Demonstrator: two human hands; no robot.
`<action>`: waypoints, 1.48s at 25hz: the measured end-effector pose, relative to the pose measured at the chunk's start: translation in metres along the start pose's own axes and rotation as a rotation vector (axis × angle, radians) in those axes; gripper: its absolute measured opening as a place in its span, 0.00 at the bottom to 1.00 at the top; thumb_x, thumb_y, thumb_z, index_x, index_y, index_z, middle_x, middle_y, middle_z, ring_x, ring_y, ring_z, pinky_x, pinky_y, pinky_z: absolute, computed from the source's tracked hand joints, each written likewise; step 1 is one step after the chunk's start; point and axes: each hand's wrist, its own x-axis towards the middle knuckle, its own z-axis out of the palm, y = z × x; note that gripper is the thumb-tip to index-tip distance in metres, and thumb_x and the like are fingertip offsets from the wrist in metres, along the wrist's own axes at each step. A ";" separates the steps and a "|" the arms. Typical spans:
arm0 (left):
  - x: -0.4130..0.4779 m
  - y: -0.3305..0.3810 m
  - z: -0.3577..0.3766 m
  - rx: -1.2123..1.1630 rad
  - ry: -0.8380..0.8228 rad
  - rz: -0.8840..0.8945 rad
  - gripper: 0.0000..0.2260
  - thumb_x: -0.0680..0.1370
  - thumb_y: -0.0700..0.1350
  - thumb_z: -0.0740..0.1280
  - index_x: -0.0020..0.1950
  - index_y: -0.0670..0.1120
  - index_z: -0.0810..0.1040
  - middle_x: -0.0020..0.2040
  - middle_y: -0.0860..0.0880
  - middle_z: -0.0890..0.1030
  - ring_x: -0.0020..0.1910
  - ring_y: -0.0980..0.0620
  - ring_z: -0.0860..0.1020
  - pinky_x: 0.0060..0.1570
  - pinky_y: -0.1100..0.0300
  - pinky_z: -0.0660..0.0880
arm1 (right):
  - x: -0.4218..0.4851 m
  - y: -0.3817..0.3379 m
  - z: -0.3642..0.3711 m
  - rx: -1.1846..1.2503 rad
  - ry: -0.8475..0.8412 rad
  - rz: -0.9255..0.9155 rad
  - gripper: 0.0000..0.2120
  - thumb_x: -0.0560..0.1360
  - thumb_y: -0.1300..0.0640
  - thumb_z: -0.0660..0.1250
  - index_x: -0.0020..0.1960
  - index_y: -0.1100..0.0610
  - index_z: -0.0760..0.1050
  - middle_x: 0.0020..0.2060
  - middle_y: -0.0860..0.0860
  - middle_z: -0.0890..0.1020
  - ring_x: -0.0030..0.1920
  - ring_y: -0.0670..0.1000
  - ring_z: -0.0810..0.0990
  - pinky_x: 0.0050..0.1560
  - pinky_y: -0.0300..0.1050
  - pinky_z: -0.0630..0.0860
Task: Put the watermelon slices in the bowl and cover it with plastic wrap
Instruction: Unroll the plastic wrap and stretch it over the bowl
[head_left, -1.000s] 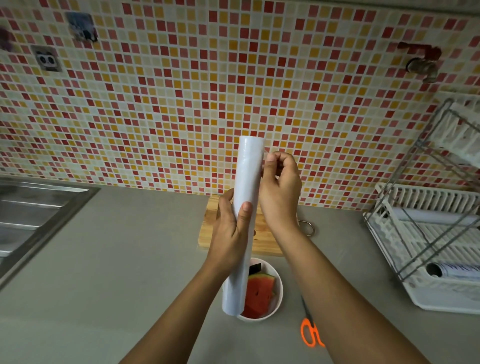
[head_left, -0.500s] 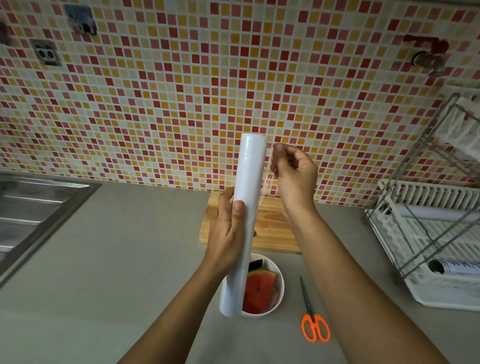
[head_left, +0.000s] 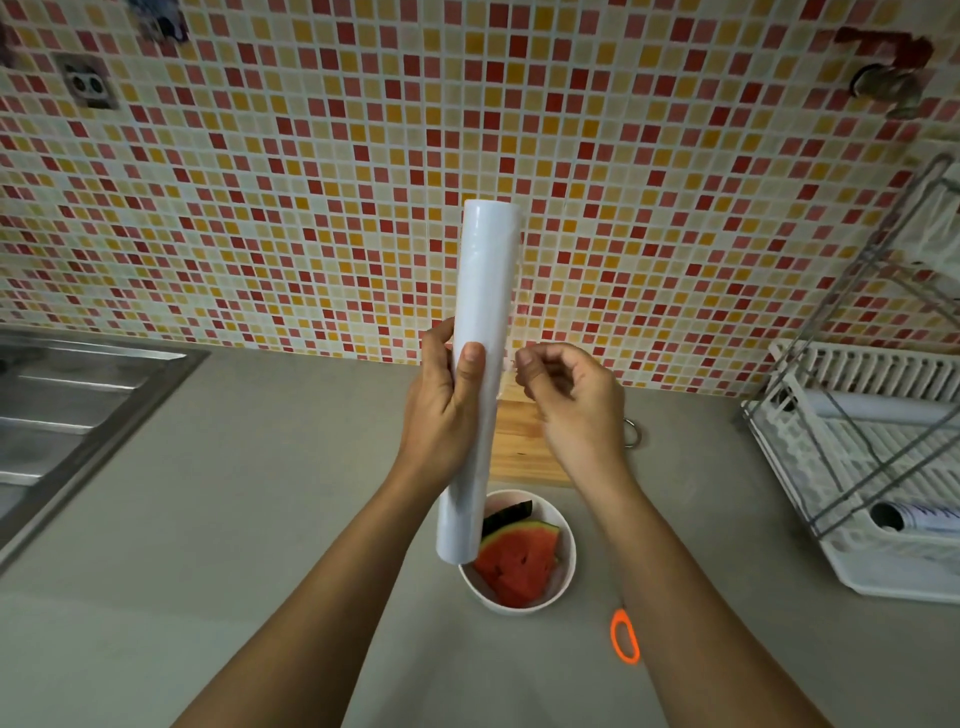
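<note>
A white roll of plastic wrap (head_left: 480, 322) stands upright in the air above the counter. My left hand (head_left: 441, 410) grips its middle, thumb on the front. My right hand (head_left: 571, 400) is just right of the roll at the same height, fingertips pinched together on the thin loose edge of the clear film. Below the roll sits a white bowl (head_left: 569, 551) with red watermelon slices (head_left: 519, 564) in it; the roll's lower end hides the bowl's left rim.
A wooden cutting board (head_left: 524, 447) lies behind the bowl against the tiled wall. Orange-handled scissors (head_left: 625, 636) lie right of the bowl, partly under my right forearm. A white dish rack (head_left: 883, 467) stands at the right, a steel sink (head_left: 78, 410) at the left.
My right hand has come down from the upper part of the roll to its middle, staying close beside it. The roll and my left hand have hardly moved.
</note>
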 end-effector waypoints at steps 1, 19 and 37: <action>0.002 0.002 0.001 -0.004 -0.004 0.006 0.11 0.78 0.59 0.53 0.59 0.60 0.62 0.46 0.63 0.75 0.43 0.68 0.77 0.34 0.74 0.72 | 0.003 0.000 -0.002 -0.017 0.010 0.011 0.03 0.74 0.52 0.67 0.41 0.48 0.76 0.37 0.47 0.83 0.41 0.48 0.82 0.47 0.47 0.80; 0.025 0.020 0.005 -0.081 -0.068 0.057 0.14 0.79 0.57 0.52 0.61 0.53 0.61 0.50 0.60 0.73 0.45 0.71 0.75 0.37 0.76 0.72 | -0.001 -0.017 -0.002 0.233 -0.038 0.166 0.04 0.68 0.48 0.73 0.41 0.46 0.82 0.41 0.48 0.86 0.45 0.48 0.84 0.48 0.45 0.80; 0.026 0.019 -0.005 -0.076 -0.029 0.054 0.15 0.79 0.56 0.52 0.63 0.51 0.61 0.48 0.61 0.72 0.44 0.73 0.75 0.37 0.77 0.71 | -0.008 -0.017 -0.006 -0.139 -0.093 0.020 0.02 0.71 0.53 0.71 0.40 0.50 0.81 0.34 0.42 0.83 0.38 0.44 0.82 0.46 0.45 0.80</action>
